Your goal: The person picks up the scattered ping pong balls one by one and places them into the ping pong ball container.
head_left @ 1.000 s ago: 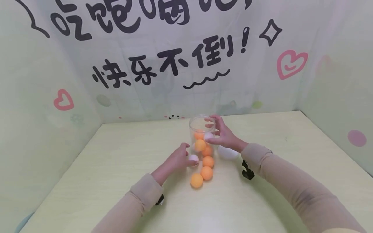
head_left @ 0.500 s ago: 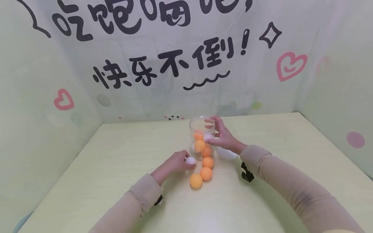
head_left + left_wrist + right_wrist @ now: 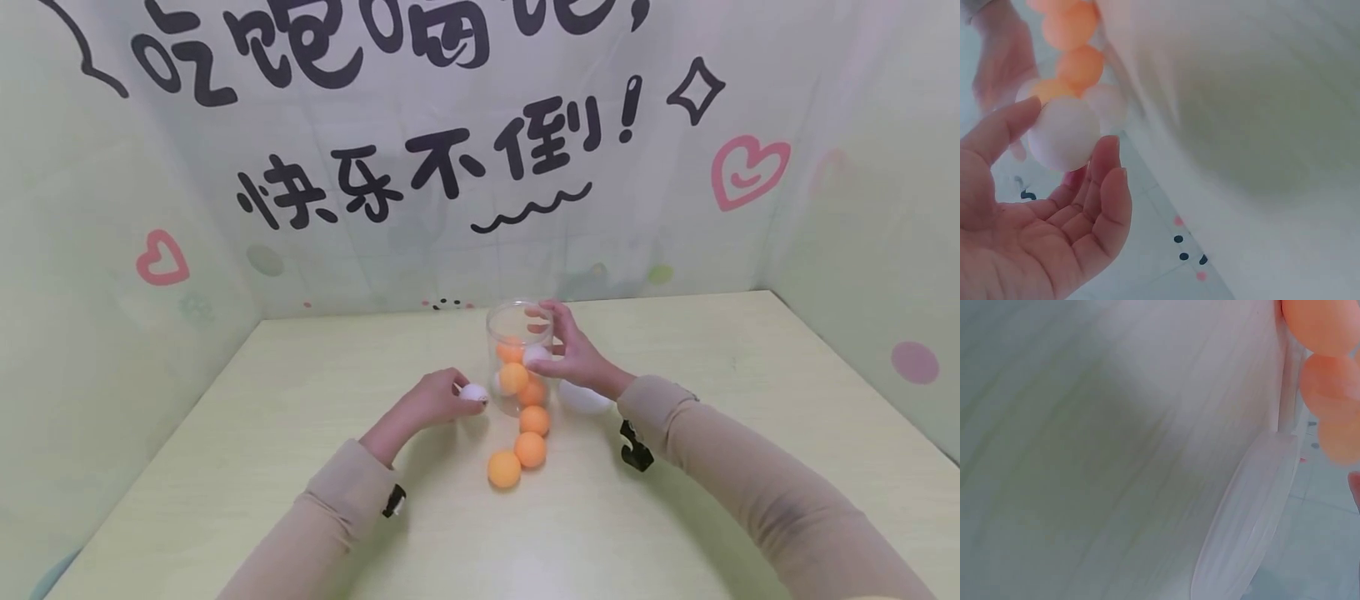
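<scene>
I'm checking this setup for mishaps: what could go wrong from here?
Pinched by the left hand, the white ball could slip free. The nearest orange ball, loose on the table, might roll if nudged. The clear jar, gripped at its side by the right hand, might tip if pulled.

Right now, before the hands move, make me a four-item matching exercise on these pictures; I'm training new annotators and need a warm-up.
Things
1. Left hand
2. Right hand
3. White disc-like piece
4. Foremost orange ball

Places and states
A. Lying on the table, right of the clear container in the head view
B. Pinching a white ball
C. Outside the container, at the near end of a line of balls
D. Holding the container's side

Pairs: 1-B, 2-D, 3-A, 4-C
</scene>
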A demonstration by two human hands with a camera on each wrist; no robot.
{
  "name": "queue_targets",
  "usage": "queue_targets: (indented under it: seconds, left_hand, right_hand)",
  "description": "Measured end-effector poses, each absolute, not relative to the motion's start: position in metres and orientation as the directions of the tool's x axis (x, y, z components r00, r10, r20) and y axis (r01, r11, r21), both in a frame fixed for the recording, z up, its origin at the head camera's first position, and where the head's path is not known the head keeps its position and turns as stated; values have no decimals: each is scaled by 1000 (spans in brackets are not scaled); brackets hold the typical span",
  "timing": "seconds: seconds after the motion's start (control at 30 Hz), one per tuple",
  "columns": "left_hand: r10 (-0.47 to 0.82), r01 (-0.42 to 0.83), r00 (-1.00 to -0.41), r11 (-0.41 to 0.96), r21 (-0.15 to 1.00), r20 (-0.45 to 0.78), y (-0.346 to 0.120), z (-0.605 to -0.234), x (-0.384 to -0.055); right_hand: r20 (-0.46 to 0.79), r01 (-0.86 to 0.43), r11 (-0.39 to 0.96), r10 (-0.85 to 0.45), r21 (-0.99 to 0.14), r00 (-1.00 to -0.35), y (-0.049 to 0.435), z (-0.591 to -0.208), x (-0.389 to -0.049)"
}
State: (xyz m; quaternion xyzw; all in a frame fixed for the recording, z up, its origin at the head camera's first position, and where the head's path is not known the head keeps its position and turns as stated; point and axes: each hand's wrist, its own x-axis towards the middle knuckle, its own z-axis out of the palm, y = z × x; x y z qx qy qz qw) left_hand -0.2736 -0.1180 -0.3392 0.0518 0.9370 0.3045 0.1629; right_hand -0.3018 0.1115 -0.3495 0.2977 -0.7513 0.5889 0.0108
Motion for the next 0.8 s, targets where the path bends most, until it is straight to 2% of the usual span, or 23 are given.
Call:
queue_targets:
  seconds: [0.3, 0.8]
  left_hand:
    - [174, 29, -965, 815, 579, -195, -122, -318, -278]
    - [176, 88, -982, 754, 651, -70, -125, -280, -282]
  right_hand:
    - [382, -476, 127, -437, -870, -814, 111, -350, -299]
    - [389, -492, 136, -447, -860, -805, 111, -351, -298]
